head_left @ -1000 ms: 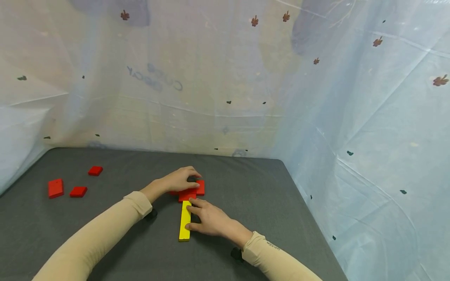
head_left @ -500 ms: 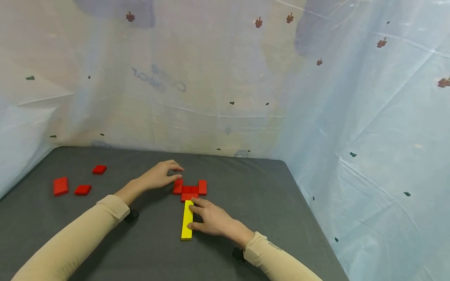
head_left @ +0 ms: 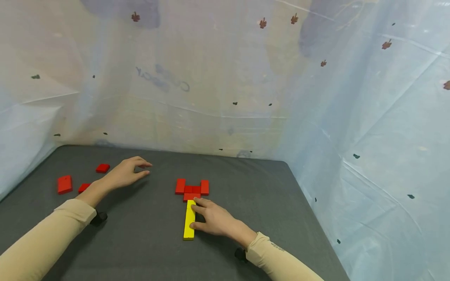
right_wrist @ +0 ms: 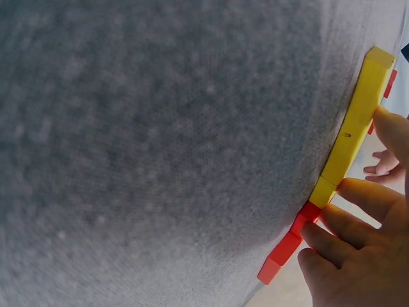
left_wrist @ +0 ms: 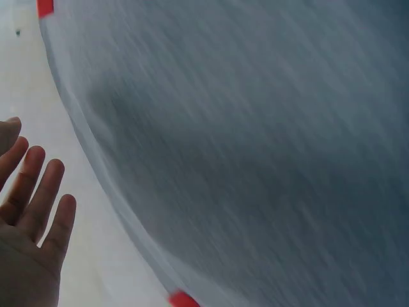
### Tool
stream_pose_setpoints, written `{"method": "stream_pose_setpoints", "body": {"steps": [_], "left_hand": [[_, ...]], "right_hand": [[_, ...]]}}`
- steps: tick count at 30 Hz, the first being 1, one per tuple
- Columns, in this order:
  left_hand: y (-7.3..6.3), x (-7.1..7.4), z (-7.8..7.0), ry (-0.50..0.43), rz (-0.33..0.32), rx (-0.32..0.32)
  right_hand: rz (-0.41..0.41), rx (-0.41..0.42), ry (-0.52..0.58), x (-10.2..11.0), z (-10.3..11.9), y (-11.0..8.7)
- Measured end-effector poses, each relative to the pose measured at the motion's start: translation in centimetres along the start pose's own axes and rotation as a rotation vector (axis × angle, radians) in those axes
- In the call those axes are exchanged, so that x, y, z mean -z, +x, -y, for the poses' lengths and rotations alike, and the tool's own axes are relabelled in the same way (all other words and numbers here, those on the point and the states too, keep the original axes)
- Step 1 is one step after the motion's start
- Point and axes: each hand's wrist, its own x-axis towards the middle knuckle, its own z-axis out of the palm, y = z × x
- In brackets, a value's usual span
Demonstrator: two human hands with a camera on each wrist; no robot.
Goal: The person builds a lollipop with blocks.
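I judge this step as steadying the yellow bar [head_left: 189,218] against the red cluster [head_left: 191,189] on the desk [head_left: 147,234], the right hand [head_left: 216,219] laying spread fingers along its side; the left hand [head_left: 124,171], fingers loosely parted and, blur permitting, touching nothing, probably needs a loose red block [head_left: 65,184] next.

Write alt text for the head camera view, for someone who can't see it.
A person's right hand touches a yellow strip at the near side of a cluster of red pieces on a dark gray table. The left hand, holding nothing, hovers between that cluster and three loose red pieces on the left. Pale sheeting hangs behind.
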Motion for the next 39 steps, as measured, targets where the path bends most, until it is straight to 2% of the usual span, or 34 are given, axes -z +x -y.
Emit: {"method": "stream_pose_setpoints", "body": {"steps": [9,20,24,32,39], "left_hand": [[-2.5,2.8,3.5,0.068,-0.041,0.049],[-4.4,5.0,7.4,0.137,-0.061,0.157],[-4.9,5.8,8.2,0.171,-0.045,0.19],[-5.5,6.5,10.0,0.211,0.029,0.245],[-5.4,6.4,10.1,0.183,0.061,0.252]], "right_hand": [[0.002,-0.008,0.0,0.0,0.1,0.1],[0.002,-0.014,-0.001,-0.2,0.0,0.1],[-0.002,-0.01,-0.006,-0.2,-0.1,0.2],[-0.002,-0.003,-0.013,-0.2,0.0,0.2],[-0.005,0.0,-0.011,0.0,0.0,0.0]]}}
